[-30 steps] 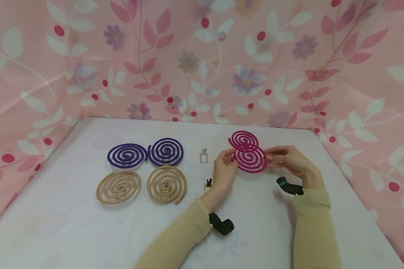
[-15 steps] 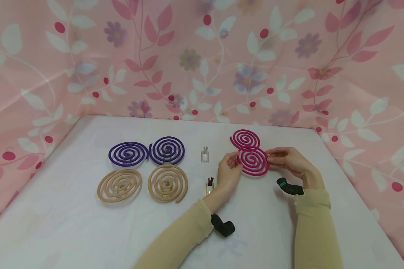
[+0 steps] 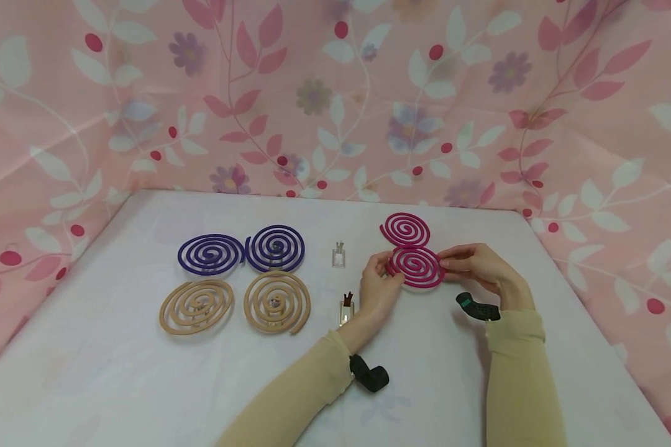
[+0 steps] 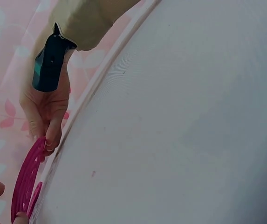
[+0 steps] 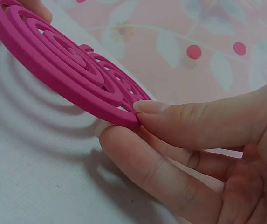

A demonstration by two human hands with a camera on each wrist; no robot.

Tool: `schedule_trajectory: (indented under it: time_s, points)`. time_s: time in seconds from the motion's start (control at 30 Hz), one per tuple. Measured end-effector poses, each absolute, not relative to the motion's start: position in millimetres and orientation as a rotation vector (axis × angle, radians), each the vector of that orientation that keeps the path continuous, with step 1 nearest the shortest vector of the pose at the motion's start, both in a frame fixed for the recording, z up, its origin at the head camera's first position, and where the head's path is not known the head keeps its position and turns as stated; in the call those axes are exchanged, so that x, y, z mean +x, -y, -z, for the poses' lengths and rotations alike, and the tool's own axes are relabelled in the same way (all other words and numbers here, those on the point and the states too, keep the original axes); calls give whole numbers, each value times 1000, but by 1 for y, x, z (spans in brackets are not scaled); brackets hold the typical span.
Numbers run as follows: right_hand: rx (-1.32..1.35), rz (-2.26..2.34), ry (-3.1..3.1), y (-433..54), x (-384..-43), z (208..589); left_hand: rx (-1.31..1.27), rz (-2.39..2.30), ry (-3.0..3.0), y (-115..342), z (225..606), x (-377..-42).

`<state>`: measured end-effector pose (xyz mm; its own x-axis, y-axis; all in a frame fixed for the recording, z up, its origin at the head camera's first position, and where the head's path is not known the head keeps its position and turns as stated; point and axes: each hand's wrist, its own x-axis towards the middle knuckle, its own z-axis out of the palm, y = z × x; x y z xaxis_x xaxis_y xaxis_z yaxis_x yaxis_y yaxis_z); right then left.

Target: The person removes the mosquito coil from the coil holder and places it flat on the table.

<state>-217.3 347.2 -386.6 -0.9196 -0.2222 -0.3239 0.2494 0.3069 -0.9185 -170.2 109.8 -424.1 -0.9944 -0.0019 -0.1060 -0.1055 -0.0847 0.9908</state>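
Note:
A pink mosquito coil [image 3: 417, 267] is held just above the white table by both hands. My left hand [image 3: 378, 290] holds its left edge between thumb and fingers. On the opposite edge, my right hand [image 3: 481, 270] pinches the rim between thumb and index finger, seen close up in the right wrist view. The held coil [image 5: 54, 70] is tilted there and casts a shadow on the cloth. Just behind it is a second pink coil [image 3: 405, 230], partly overlapped. What supports that second coil is hidden.
Two purple coils [image 3: 211, 254] and two tan coils [image 3: 276, 302] sit on small metal stands at the left. Two small metal stands, one silvery [image 3: 338, 256] and one with a brown top [image 3: 346, 308], stand left of my left hand. Floral cloth [image 3: 313, 112] hangs behind the table.
The held pink coil has shifted slightly toward the front and now looks flatter. Less of the rear coil is overlapped. Both hands keep their hold, and the other coils stay put.

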Motion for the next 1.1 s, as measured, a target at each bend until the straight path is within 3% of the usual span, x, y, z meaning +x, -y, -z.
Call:
schedule_trajectory:
  time_s: [0.63, 1.1]
  points:
    - [166, 1568, -2212, -345, -220, 387, -73, -2285, -2059, -109, 419, -164]
    - [104, 1570, -2278, -340, -222, 384, 23, -2415, -1949, -108, 420, -167]
